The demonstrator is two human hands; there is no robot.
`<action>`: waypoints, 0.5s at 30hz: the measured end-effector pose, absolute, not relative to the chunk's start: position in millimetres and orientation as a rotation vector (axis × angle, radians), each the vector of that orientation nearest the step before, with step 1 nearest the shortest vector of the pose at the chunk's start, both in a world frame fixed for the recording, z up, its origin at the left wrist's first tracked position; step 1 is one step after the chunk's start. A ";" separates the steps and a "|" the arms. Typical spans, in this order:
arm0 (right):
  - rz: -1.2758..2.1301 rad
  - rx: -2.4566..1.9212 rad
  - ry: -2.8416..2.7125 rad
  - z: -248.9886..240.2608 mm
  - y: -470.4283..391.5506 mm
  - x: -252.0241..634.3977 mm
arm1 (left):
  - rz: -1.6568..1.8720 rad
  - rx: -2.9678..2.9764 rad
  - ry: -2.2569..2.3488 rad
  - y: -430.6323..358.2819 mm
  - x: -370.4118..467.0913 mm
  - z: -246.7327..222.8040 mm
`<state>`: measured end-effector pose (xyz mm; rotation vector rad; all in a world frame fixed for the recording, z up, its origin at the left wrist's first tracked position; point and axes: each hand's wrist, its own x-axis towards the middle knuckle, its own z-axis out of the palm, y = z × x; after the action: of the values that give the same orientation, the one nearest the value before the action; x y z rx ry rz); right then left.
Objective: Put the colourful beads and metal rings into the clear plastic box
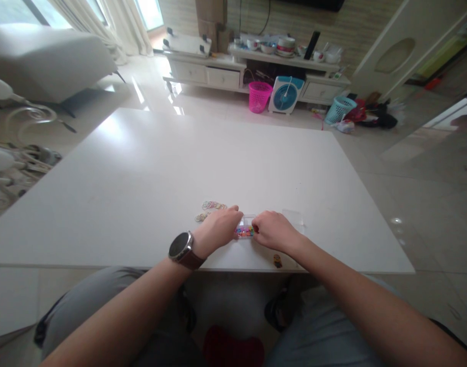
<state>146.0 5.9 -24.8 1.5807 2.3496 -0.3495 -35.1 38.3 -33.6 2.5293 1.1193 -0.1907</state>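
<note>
A small clear plastic box with tiny colourful pieces inside, perhaps beads, lies on the white table close to its front edge. My left hand, with a watch on the wrist, curls its fingers around the box's left end. At the right end, my right hand is closed, fingers bent down at the box; what its fingertips pinch is hidden. Just behind my left hand lie a row of thin rings and a second, partly covered bunch of rings. A clear flat lid-like piece rests behind my right hand.
A small yellow-and-brown figure lies near the table's front edge, below my right hand. Beyond the table stand a pink basket, a blue-and-white fan, a light-blue basket and a white cabinet with dishes.
</note>
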 end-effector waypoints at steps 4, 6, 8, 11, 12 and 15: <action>-0.310 1.499 2.403 -21.8 4.1 146.7 | -0.170 2.533 1.114 38.1 -36.1 -33.2; -0.310 1.474 2.414 -20.3 3.7 148.0 | -0.171 2.528 1.113 37.7 -36.5 -31.7; -0.326 1.445 2.437 -19.3 3.7 149.9 | -0.174 2.524 1.114 37.3 -36.5 -31.4; -0.350 1.403 2.489 -18.8 4.2 152.3 | -0.174 2.529 1.114 37.7 -35.6 -34.9; -0.352 1.400 2.490 -18.9 4.3 152.7 | -0.166 2.533 1.110 38.1 -35.2 -35.9; -0.339 1.414 2.459 -18.9 4.4 152.6 | -0.124 2.541 1.106 38.8 -35.2 -29.5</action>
<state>152.6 4.4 -18.9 1.4137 2.4593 -0.3395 -35.2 38.8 -29.5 2.5414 1.1061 -0.1238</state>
